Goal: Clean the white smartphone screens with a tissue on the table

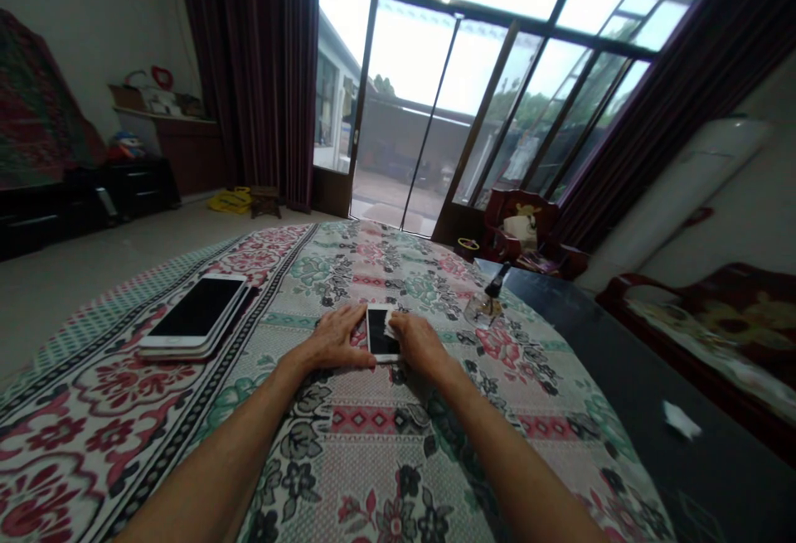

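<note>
A white phone with a dark screen (378, 334) lies face up on the patterned tablecloth (373, 460). My left hand (339, 339) rests at its left side, fingers spread, with the thumb along the lower edge and fingertips by the upper left edge. My right hand (418, 342) is closed over the right part of the screen, pinching a small white wipe (389, 326) against the glass. Part of the wipe and the phone's right edge are hidden by the fingers.
Stacked phones (197, 311) lie to the left. A clear bottle with a black top (487, 304) stands to the right. A crumpled white tissue (681, 420) lies on the dark surface (640, 369) at the far right.
</note>
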Demonstrator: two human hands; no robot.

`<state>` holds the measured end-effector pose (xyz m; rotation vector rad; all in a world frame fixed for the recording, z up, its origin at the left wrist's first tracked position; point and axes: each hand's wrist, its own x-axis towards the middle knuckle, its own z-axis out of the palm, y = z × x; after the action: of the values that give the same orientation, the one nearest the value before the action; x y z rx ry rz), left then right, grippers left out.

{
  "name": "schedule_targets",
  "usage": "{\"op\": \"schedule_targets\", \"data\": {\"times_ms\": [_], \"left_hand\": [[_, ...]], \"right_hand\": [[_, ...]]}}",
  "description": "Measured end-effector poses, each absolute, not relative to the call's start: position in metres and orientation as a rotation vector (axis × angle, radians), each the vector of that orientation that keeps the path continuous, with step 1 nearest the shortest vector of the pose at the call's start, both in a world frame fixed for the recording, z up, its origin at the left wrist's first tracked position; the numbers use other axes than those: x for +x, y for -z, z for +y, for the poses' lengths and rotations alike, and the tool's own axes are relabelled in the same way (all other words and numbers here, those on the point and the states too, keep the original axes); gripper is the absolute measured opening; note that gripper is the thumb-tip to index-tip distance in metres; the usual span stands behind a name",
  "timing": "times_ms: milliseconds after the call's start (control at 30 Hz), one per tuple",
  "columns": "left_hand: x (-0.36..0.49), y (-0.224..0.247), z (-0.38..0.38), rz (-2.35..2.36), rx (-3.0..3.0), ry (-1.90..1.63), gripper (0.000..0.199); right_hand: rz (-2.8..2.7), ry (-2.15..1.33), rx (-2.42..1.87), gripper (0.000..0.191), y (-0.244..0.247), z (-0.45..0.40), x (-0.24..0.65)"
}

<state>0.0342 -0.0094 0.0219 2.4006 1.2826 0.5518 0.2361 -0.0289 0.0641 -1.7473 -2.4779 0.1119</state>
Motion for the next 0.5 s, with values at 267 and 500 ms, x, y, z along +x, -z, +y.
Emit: {"op": "schedule_targets", "data": {"times_ms": [267, 500], "left_hand": [[0.034, -0.022, -0.009, 1.296, 2.386, -0.547, 0.1], [0.034, -0.022, -0.01, 1.314, 2.376, -0.558, 0.102]], "right_hand": [[-2.393, -0.094, -1.847, 0.036, -0.064, -0.001, 0.226], [-2.471, -0.112, -1.649, 0.034, -0.056, -0.024, 0.236]]}}
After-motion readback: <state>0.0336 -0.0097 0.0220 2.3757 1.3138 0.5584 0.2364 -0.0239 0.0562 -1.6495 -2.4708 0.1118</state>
